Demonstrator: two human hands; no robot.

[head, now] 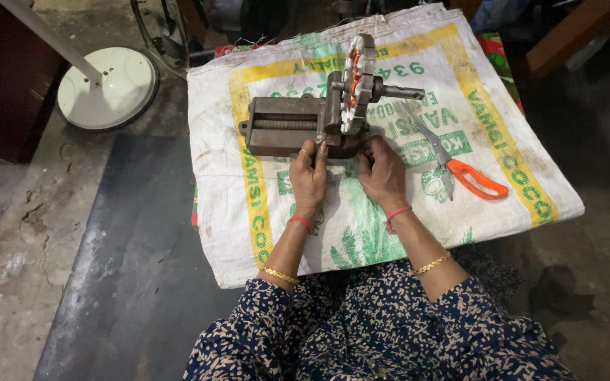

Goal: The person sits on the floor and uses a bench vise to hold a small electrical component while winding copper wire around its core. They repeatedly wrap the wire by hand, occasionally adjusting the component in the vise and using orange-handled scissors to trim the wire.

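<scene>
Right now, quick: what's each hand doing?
Left hand: fingers closed on the near edge of the grey bench vise.
Right hand: fingers curled at the vise base; actual grip cannot be told.

Left hand (308, 180), right hand (384, 175) — forearms extended, fingers curled, seemingly gripping.

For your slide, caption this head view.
Both hands steady a vise clamping a copper-wound stator on a sack.

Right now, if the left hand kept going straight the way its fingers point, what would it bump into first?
The left hand points up, away from the person, and its fingertips already seem to rest on the grey metal vise. So the vise comes first, near the round motor part with copper windings clamped in it. Depth is hard to judge.
</scene>
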